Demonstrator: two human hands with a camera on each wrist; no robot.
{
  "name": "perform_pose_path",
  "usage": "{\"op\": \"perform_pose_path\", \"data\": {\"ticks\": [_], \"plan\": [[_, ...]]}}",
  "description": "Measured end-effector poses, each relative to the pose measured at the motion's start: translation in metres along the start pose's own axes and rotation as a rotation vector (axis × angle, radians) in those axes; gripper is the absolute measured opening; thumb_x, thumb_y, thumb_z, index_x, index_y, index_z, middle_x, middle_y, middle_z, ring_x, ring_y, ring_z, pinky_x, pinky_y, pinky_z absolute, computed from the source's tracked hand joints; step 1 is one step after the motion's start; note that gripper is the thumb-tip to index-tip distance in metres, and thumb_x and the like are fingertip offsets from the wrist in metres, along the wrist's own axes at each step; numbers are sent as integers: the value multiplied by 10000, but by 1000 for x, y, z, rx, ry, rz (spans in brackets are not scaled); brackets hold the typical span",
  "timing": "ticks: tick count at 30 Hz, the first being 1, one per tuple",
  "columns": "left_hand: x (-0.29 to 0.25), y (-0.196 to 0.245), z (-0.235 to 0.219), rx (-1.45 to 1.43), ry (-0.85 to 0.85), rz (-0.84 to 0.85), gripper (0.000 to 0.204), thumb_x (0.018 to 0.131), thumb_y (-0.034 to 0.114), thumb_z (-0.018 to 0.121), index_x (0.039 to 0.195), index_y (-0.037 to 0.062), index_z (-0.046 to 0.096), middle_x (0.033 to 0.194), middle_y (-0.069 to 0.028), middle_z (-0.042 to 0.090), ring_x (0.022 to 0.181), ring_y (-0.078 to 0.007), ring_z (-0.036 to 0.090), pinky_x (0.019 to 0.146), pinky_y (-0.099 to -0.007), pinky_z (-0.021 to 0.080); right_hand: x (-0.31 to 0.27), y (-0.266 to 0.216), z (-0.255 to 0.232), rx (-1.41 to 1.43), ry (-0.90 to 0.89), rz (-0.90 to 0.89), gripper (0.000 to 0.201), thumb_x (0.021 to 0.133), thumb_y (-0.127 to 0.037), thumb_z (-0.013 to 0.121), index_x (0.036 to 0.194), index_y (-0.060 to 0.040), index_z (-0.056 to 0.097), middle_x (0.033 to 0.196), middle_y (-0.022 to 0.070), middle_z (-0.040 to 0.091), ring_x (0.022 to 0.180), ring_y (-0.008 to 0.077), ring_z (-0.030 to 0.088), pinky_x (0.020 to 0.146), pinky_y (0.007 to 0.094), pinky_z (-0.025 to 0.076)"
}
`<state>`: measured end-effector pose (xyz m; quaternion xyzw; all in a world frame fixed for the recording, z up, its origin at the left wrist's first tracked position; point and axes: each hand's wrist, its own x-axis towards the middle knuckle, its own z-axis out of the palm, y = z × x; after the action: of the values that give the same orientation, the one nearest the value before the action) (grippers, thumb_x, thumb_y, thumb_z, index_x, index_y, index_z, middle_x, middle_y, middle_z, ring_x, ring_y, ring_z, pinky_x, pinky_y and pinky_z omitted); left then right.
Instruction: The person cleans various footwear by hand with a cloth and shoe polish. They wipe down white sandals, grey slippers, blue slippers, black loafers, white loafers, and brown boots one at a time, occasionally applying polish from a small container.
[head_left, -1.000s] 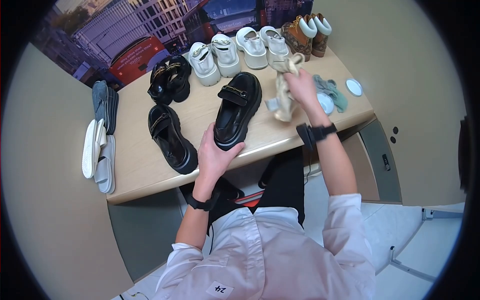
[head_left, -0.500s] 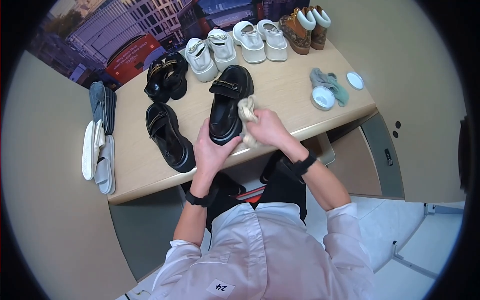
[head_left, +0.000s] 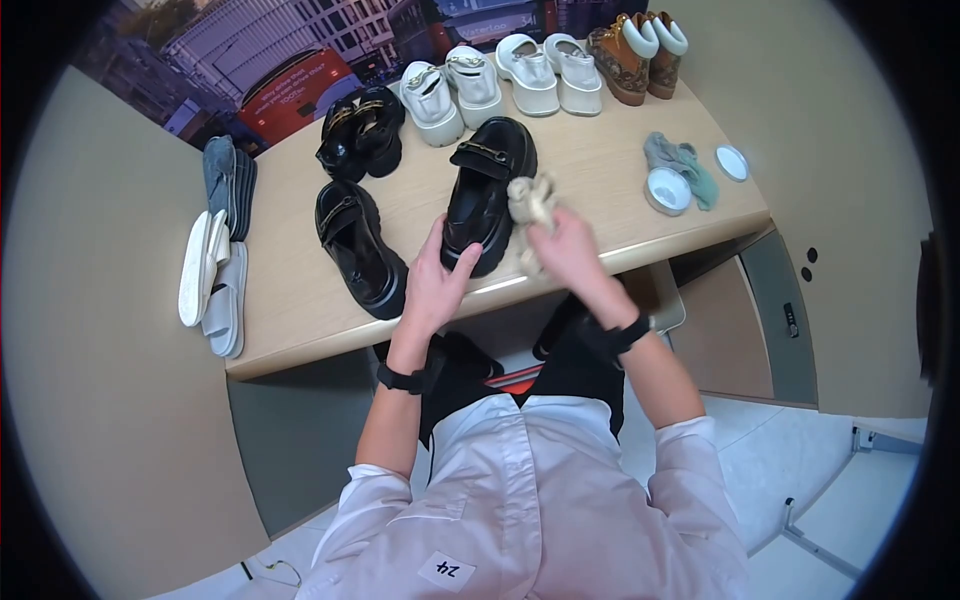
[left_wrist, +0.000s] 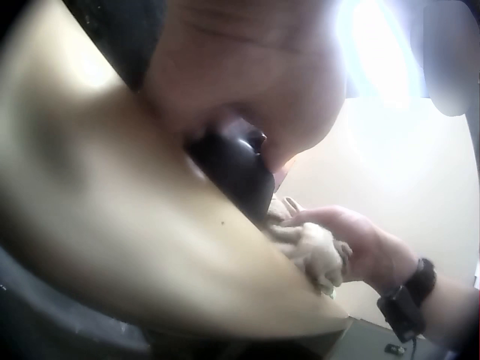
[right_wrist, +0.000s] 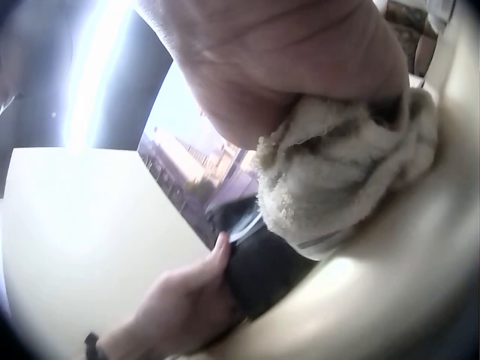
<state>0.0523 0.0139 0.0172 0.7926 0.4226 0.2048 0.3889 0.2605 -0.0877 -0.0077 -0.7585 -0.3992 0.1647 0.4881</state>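
Note:
A black loafer (head_left: 478, 205) with a gold bit stands near the table's front edge. My left hand (head_left: 436, 284) grips its heel, the thumb on one side and the fingers on the other. Bunched in my right hand (head_left: 568, 250) is a beige cloth (head_left: 533, 200), close against the loafer's right side in the head view. The right wrist view shows the cloth (right_wrist: 337, 172) folded under the palm, with the loafer (right_wrist: 266, 262) just beyond. Its mate, another black loafer (head_left: 362, 245), stands to the left.
Black shoes (head_left: 362, 135), white shoes (head_left: 470, 88) and brown boots (head_left: 640, 60) line the back. Slippers (head_left: 226, 270) stand along the left edge. At the right lie a grey-green cloth (head_left: 685, 165), a round white tin (head_left: 668, 190) and a lid (head_left: 732, 163).
My right hand has brought the beige cloth from the right over to the loafer's side, and it now sits slightly off it. My left hand keeps its grip on the heel.

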Motion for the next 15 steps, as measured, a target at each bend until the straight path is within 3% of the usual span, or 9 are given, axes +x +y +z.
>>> {"op": "perform_pose_path", "data": {"ticks": [1,3,7,8,9,11,13,15], "plan": [[-2,5,1,2,13,23,835,1026,463,752,1600,-77,477,1218,-276,758,743,-289,698,797,-416,579,-12,-1,19,-12,36,-157,286,915,-148,721,1103,68,727,1032,317,729,967,523,722,883,549,597],[-4,5,2,0,30,42,808,1031,453,748,1601,-59,489,1216,-263,760,690,-269,677,750,-403,574,-36,-15,39,-81,150,-267,290,905,-130,725,1108,77,713,1086,335,686,957,546,698,880,574,591],[1,-7,8,66,100,87,770,1024,443,760,1590,-26,529,1175,-239,771,684,-237,683,714,-373,568,-79,-31,39,-46,-13,-198,261,905,-104,708,1086,83,708,1094,356,668,929,555,694,855,600,582],[3,-10,9,65,92,69,776,1018,445,768,1588,-26,534,1144,-232,776,681,-228,681,712,-368,566,-86,-33,36,10,-55,-268,236,899,-94,696,1052,85,711,1061,350,684,940,555,691,846,608,581],[5,-13,10,65,85,52,781,1012,447,776,1587,-26,538,1113,-224,781,678,-218,679,709,-363,564,-89,-36,31,77,-112,-311,234,903,-125,721,1030,72,720,951,310,707,872,485,735,803,555,597],[0,7,-3,2,-10,-70,809,997,454,793,1586,-39,537,1042,-209,788,677,-203,676,717,-360,562,-85,-23,23,381,-296,23,246,934,-166,748,1073,37,740,879,220,746,798,340,766,760,460,606],[1,3,-2,13,13,-35,886,975,512,803,1589,-62,523,964,-208,782,666,-191,659,723,-363,558,-60,-32,-29,510,-129,336,266,968,-205,767,1115,17,764,878,118,782,764,213,757,726,369,596],[0,2,-1,13,3,-59,905,972,538,797,1586,-68,523,977,-220,778,661,-200,652,730,-373,560,-33,-13,-75,764,-7,297,279,1004,-181,749,1196,21,757,1023,89,809,870,180,780,776,340,613]]}}
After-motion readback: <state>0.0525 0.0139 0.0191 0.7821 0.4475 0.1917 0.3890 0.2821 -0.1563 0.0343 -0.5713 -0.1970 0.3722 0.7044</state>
